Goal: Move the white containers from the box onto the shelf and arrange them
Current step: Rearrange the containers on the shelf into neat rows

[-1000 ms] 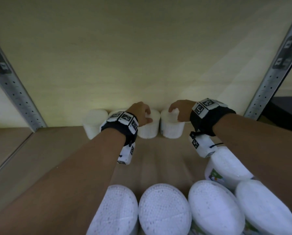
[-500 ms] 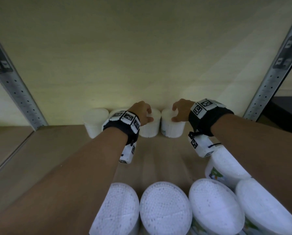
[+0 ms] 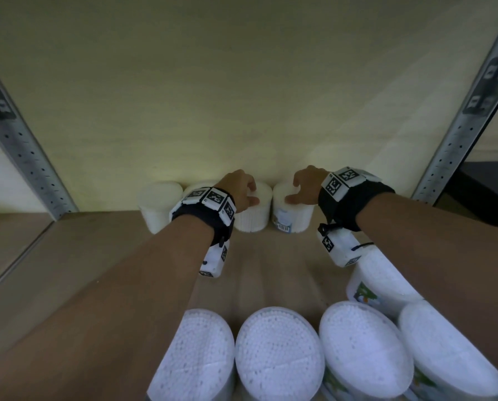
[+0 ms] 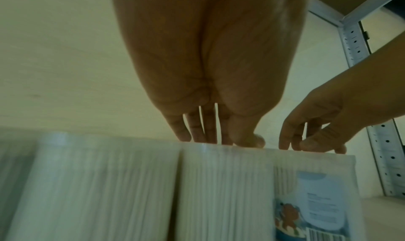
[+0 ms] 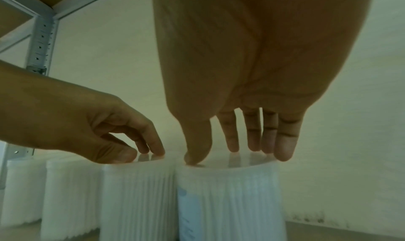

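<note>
Four white ribbed containers stand in a row against the back wall of the shelf [image 3: 82, 270]. My left hand [image 3: 252, 193] rests its thumb and fingertips on the lid of the third container [image 3: 253, 218]. My right hand [image 3: 292, 191] touches the lid of the fourth container [image 3: 292, 219], which has a blue label. In the left wrist view my left hand [image 4: 219, 140] has straight fingers that end on the lid rim. In the right wrist view the fingertips [image 5: 282, 151] of my right hand [image 5: 230, 156] sit on the lid. The two containers touch side by side.
The first container [image 3: 159, 204] and a second one, half hidden by my wrist, stand left of them. Several more white containers [image 3: 279, 354] crowd the near edge of view. Perforated metal posts [image 3: 25, 157] [image 3: 458, 134] frame the bay. Bare board lies at the left.
Both hands stay on the same two lids. The right hand's fingers have shifted a little further onto the top of its container.
</note>
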